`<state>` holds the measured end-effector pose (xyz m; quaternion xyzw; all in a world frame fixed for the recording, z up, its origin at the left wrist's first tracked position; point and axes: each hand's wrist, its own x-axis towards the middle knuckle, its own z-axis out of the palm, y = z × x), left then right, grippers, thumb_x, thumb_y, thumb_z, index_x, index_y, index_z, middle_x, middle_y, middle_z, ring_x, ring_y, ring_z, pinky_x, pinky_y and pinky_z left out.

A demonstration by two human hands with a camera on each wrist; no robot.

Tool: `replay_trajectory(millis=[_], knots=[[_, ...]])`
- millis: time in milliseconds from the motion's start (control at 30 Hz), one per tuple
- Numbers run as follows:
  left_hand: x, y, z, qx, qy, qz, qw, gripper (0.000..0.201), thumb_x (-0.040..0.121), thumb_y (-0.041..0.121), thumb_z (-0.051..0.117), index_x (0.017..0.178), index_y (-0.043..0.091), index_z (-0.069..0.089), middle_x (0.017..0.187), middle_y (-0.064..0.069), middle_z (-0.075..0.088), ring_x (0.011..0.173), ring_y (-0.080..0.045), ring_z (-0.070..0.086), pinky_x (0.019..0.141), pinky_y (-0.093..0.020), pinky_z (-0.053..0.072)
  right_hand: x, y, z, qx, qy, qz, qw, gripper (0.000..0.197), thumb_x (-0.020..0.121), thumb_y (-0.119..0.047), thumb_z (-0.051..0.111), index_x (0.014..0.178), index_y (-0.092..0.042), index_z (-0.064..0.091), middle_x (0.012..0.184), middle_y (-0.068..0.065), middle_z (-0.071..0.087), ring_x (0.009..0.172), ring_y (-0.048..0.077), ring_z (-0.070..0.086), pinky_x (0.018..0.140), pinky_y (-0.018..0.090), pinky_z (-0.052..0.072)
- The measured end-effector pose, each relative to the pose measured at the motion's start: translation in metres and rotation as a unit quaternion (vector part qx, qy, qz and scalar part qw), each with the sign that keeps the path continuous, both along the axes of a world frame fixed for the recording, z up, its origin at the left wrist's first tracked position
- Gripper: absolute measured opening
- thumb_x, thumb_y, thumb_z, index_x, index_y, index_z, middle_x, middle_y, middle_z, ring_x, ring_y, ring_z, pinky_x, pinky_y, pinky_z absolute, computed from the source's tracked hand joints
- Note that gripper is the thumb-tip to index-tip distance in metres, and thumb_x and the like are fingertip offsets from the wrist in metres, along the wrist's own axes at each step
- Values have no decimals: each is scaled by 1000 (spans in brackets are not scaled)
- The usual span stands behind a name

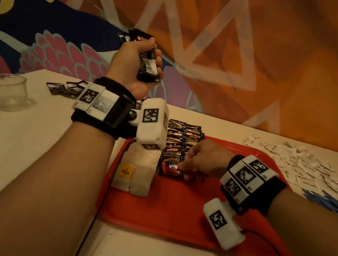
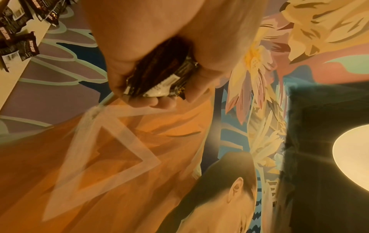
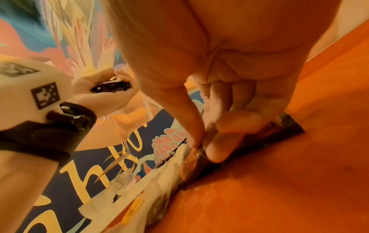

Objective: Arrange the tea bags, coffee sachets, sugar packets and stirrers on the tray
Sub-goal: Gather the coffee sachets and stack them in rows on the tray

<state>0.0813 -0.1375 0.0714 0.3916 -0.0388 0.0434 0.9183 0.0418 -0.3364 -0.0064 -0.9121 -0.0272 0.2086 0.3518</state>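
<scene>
A red tray (image 1: 183, 213) lies on the table. On its left stand two rows of tea bags (image 1: 136, 166). Beside them runs a row of dark coffee sachets (image 1: 181, 136). My right hand (image 1: 198, 163) pinches the front coffee sachet (image 1: 170, 163) of that row at its lower right corner, thumb and fingertips (image 3: 214, 151) on its edge. My left hand (image 1: 136, 59) is raised above the table and grips a bundle of coffee sachets (image 1: 148, 63) (image 2: 159, 78) in a fist. Loose coffee sachets (image 1: 66, 88) lie at the table's back left.
A heap of white sugar packets (image 1: 303, 163) spreads right of the tray, with blue stirrers (image 1: 334, 203) in front of it. Two glass bowls (image 1: 4, 90) stand at the left edge. A painted wall rises behind the table. Black cables trail across the table's front.
</scene>
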Motion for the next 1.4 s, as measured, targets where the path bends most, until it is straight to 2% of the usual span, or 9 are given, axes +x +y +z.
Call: replay_trajectory(millis=[167, 433, 633, 800, 900, 967, 1100, 1233, 1400], knots=[[1, 2, -1, -1, -1, -3, 1000, 10, 99, 19, 56, 91, 12, 57, 75, 1, 58, 58, -10, 55, 56, -23, 46, -2, 3, 2, 12, 20, -19, 1000, 10, 87, -9, 73, 89, -8, 63, 67, 6, 72, 57, 11, 69, 44, 20, 47], [3, -1, -4, 11, 8, -5, 1000, 11, 98, 20, 56, 90, 13, 58, 76, 1, 59, 60, -10, 56, 58, -23, 46, -2, 4, 2, 22, 22, -27, 999, 10, 85, -8, 75, 86, -6, 65, 73, 10, 74, 64, 15, 72, 45, 20, 49], [4, -3, -6, 19, 10, -4, 1000, 8, 98, 20, 56, 96, 13, 58, 77, 1, 60, 61, -10, 57, 58, -23, 47, -1, -2, 1, 42, 12, -34, 998, 14, 85, -7, 75, 89, -8, 61, 76, 11, 74, 69, 20, 74, 54, 26, 55], [-1, -10, -7, 30, 16, -39, 999, 15, 97, 23, 52, 93, 10, 58, 77, -2, 58, 63, -13, 55, 61, -24, 44, 2, -11, 7, 71, -17, -35, 997, 14, 83, -10, 77, 86, -6, 64, 85, 16, 75, 72, 20, 74, 59, 27, 57], [-6, -20, -8, 41, 26, -57, 997, 19, 94, 20, 45, 97, 6, 58, 79, -5, 58, 65, -16, 56, 61, -24, 46, 5, -19, 17, 117, -44, -30, 992, 11, 86, -12, 74, 84, -5, 65, 87, 16, 75, 75, 20, 74, 63, 28, 57], [-7, -29, -11, 61, 39, -43, 996, 20, 95, 15, 45, 104, 3, 57, 82, -7, 60, 66, -18, 60, 61, -26, 53, 8, -23, 24, 169, -62, -34, 983, 12, 88, -12, 72, 89, -5, 63, 80, 12, 73, 71, 20, 72, 58, 26, 54], [-8, -43, -23, 174, 60, 7, 983, 21, 96, 12, 60, 114, 1, 62, 99, -16, 72, 78, -26, 72, 62, -32, 59, 16, -28, 33, 272, -101, -46, 956, 20, 88, -13, 71, 101, -1, 61, 74, 9, 70, 67, 19, 69, 55, 25, 51], [-19, -49, -44, 199, 57, -3, 978, 12, 91, 9, 68, 102, 4, 68, 87, -12, 75, 73, -23, 74, 58, -32, 59, 22, -27, 31, 308, -169, -50, 935, 28, 82, -25, 78, 96, -3, 67, 81, 6, 68, 72, 17, 65, 65, 31, 52], [-27, -53, -68, 205, 32, -2, 978, 37, 90, 10, 67, 123, -6, 62, 117, -24, 69, 100, -35, 71, 87, -44, 58, 24, -16, 16, 294, -212, -29, 931, 23, 75, -18, 85, 88, -17, 66, 86, 10, 74, 76, 20, 70, 68, 34, 52]])
